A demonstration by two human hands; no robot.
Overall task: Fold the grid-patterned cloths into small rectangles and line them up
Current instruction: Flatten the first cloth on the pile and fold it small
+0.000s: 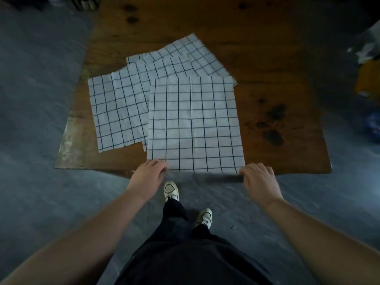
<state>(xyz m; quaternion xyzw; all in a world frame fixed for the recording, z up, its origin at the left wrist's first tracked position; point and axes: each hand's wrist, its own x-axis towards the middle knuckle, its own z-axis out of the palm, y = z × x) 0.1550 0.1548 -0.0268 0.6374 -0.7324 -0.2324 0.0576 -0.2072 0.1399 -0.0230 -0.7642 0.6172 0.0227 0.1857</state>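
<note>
A white cloth with a dark grid [195,124] lies flat on the wooden table [277,112], its near edge at the table's front edge. My left hand [149,176] pinches the cloth's near left corner and my right hand [260,179] pinches its near right corner. Beneath and behind it lie several more grid cloths, unfolded and overlapping: one to the left [118,112] and others fanned toward the back [185,56].
The table has dark stains on its right side [271,124] and a worn pale patch at the front left corner [70,145]. Grey floor surrounds it. My feet in white shoes [171,190] stand just before the front edge. Blurred yellow and blue items sit at far right [368,79].
</note>
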